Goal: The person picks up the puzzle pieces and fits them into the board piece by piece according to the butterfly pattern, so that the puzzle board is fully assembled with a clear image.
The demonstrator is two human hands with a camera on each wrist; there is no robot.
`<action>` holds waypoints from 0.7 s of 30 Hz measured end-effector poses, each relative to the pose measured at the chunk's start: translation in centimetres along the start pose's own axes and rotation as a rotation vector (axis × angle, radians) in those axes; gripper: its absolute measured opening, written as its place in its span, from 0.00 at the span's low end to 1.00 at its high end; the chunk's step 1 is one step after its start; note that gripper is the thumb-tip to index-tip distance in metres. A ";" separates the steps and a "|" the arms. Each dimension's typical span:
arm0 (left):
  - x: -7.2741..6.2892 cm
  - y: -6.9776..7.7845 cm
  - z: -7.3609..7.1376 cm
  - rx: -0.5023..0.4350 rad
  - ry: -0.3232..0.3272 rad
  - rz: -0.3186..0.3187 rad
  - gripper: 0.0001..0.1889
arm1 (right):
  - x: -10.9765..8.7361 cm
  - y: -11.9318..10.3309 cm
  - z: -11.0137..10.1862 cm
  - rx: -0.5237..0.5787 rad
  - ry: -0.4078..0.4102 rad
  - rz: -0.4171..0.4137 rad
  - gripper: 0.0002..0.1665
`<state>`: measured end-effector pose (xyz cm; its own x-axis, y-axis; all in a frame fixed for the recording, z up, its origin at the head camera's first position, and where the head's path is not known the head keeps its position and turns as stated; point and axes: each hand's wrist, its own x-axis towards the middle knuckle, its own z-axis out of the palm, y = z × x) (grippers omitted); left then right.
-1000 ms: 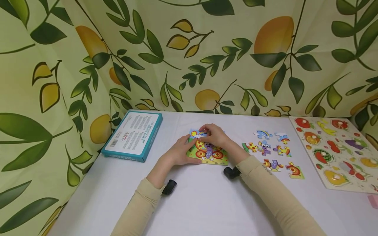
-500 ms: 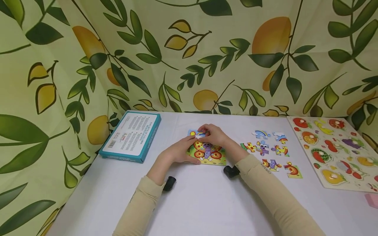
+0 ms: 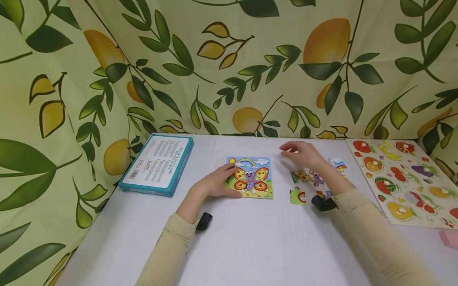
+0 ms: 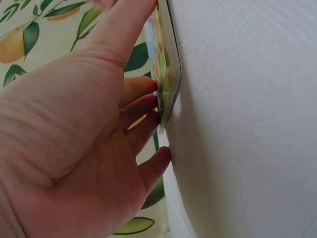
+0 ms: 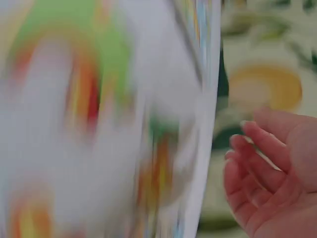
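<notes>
Against the left hand [image 3: 219, 183], squarish butterfly puzzle [image 3: 250, 182], top toward curtain [image 3: 214, 85].

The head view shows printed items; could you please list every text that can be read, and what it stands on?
"FIVE SETS OF COLUMN BEADED BOXES": teal-edged box.
Its other print, including the side's: too small to read.
Butterfly puzzle, lower-right corner: mark too small to read.
</notes>
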<state>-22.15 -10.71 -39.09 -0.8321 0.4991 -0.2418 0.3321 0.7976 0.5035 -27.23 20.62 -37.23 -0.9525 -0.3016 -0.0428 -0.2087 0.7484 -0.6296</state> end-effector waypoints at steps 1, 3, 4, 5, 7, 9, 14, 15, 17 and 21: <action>0.0 0.0 0.0 -0.005 0.001 0.002 0.50 | -0.5 1.2 -1.0 -0.036 0.005 0.015 0.22; 0.0 0.0 0.0 -0.009 -0.002 0.000 0.50 | -1.6 3.4 -2.7 -0.100 -0.006 0.056 0.25; 0.0 0.0 0.0 -0.009 -0.004 -0.001 0.50 | -2.1 4.4 -3.4 -0.124 -0.017 0.069 0.27; 0.0 0.0 0.0 -0.009 -0.004 0.000 0.50 | -2.6 5.3 -3.9 -0.142 -0.028 0.085 0.29; 0.0 -0.1 0.0 -0.015 -0.003 -0.002 0.49 | -3.3 6.7 -4.6 -0.166 -0.049 0.105 0.31; 0.0 -0.1 0.0 -0.022 -0.002 -0.005 0.49 | -3.6 7.7 -4.8 -0.176 -0.057 0.116 0.32; -0.1 -0.2 0.0 -0.027 0.003 0.002 0.47 | -3.7 8.6 -4.7 -0.170 -0.036 0.139 0.32; -0.1 -0.2 0.0 -0.026 0.004 0.005 0.48 | -3.7 8.6 -4.6 -0.155 -0.033 0.147 0.32; -0.1 -0.1 0.0 -0.019 0.005 0.008 0.48 | -3.6 8.5 -4.6 -0.128 -0.026 0.154 0.32; -0.2 0.0 -0.1 -0.006 0.006 0.008 0.50 | -3.4 7.6 -4.2 -0.048 0.024 0.147 0.27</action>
<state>-22.10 -10.86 -38.95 -0.8322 0.5033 -0.2325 0.3362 0.7916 0.5102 -26.55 29.79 -38.62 -0.9784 -0.1730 -0.1130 -0.0765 0.8111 -0.5799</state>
